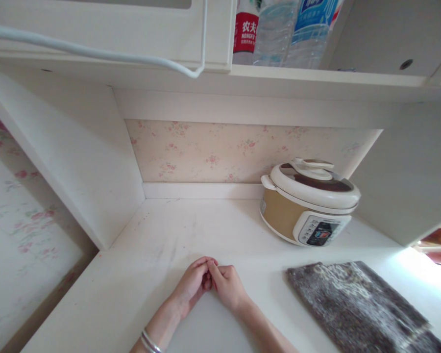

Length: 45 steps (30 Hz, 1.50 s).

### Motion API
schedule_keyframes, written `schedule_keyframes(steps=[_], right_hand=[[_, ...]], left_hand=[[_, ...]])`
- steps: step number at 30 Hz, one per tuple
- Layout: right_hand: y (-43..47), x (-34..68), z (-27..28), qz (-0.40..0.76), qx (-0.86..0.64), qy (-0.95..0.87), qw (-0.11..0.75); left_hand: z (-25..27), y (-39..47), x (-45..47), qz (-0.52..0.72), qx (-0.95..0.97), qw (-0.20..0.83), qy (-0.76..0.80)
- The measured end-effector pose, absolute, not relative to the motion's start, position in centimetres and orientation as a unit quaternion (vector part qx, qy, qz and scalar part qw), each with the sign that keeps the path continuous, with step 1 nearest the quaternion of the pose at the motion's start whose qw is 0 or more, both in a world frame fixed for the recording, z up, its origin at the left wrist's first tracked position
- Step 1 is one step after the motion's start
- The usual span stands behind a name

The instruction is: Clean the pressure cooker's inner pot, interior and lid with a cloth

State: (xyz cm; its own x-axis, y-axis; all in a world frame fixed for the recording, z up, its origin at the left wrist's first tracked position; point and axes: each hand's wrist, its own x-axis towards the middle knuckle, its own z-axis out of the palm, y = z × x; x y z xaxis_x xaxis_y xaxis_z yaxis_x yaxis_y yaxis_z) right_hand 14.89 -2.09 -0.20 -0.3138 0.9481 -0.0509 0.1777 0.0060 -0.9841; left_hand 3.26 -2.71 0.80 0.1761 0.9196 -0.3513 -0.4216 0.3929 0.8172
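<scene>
My left hand (194, 284), with silver bangles (150, 341) on its wrist, meets my right hand (228, 284) above the white counter (132, 289). The fingers of both are curled and pressed together at the tips, the right thumb lying against the left fingers. No object shows between them. To the right of my hands lies a folded grey-brown fuzzy cloth (353, 304), apart from them. Farther back on the right stands a gold and white electric cooker (282, 211), its lid on and its control panel facing forward.
Above the counter hangs a white cabinet (132, 29) with an open section holding several plastic bottles (275, 32). A white cable (95, 51) loops in front of it. A side panel (77, 147) bounds the left, and flowered wallpaper (206, 152) covers the back.
</scene>
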Motion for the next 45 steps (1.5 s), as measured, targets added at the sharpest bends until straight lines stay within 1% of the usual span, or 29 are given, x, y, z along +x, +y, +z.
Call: schedule_keyframes(steps=[45], right_hand=[[-2.16,14.98,-0.09,0.514,-0.47,-0.628,0.347]], left_hand=[[1.16,-2.84,3.41,0.469,0.292,0.704,0.447]])
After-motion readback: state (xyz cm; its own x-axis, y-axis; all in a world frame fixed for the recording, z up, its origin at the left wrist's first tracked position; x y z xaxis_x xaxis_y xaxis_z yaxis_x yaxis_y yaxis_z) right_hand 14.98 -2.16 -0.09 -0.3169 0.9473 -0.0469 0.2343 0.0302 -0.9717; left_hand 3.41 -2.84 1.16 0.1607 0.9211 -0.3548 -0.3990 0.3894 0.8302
